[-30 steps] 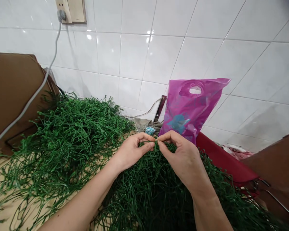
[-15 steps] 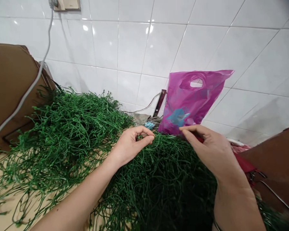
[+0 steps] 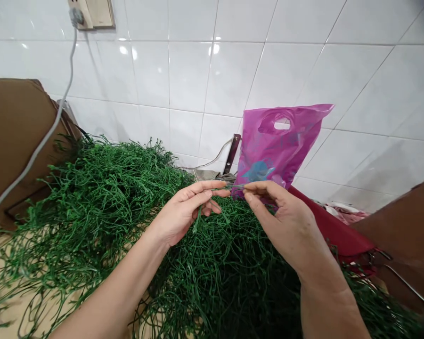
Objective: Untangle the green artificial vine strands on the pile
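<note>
Thin green plastic stems [image 3: 237, 187] stretch between my two hands at the centre of the view. My left hand [image 3: 183, 207] pinches them between thumb and fingers, with one stem end hanging below it. From the right, my right hand [image 3: 286, 221] grips their other end between thumb and forefinger. Both hands are above a dark green heap of similar stems [image 3: 229, 263]. A second, brighter heap [image 3: 109, 183] lies to the left.
Behind my right hand a purple plastic bag [image 3: 279, 141] leans on the tiled wall. A brown box [image 3: 14, 141] and a grey cable [image 3: 53, 127] are at the left. A red item [image 3: 339, 233] and a brown surface [image 3: 406, 235] are at the right.
My hands have come closer together, and stems now show between them. The left fingers have changed their pose, with the lower ones spread. The view has shifted slightly.
</note>
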`<state>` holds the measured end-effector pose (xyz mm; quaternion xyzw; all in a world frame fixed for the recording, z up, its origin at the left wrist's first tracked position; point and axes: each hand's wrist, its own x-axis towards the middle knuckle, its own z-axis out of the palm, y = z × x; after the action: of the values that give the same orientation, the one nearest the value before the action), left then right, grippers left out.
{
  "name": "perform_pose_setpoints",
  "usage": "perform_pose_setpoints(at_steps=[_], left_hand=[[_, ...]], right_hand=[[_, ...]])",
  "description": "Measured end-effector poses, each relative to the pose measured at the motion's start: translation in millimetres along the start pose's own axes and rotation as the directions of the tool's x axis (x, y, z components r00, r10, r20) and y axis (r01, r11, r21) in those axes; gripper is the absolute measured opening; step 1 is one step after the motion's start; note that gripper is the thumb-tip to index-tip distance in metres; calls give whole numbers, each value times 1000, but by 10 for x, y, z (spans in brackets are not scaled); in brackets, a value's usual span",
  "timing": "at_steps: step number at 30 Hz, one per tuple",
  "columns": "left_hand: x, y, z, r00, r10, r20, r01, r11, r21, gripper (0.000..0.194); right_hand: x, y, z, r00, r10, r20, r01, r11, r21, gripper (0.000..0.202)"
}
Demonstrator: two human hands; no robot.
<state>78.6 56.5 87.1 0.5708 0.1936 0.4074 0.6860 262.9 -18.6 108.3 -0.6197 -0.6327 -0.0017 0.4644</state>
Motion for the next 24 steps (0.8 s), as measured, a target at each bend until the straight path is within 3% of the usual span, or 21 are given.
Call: perform_pose_setpoints(at_steps=[3,5,9,14,19,22,24], left_hand=[[-19,19,-3,1000,0,16,1,997,-78,26],[-36,37,1,1000,10,18,-9,997,-80,29],[-41,29,13,1000,-28,3,28,999,32,30],[-27,-50,43,982,-95,164,74,989,125,26],[-6,-126,96,991,-131,21,132,981,-140,28],[2,-131,151,991,-135,-21,121,939,-321,36],[-2,-121,190,991,-121,-50,95,929,-357,40]], right_hand=[[-6,25,103,999,-15,42,13,999,36,40],[-10,9,160,998,5,63,-9,998,63,40],[-13,-79,220,1000,9,-30,-3,981,193,45],[-13,-86,223,997,-80,3,77,971,227,49],[-11,-78,207,996,-72,-52,79,983,164,44],[-33,-190,172,988,-104,-112,114,990,86,31],[-64,-288,156,986,-143,-81,148,987,66,20]])
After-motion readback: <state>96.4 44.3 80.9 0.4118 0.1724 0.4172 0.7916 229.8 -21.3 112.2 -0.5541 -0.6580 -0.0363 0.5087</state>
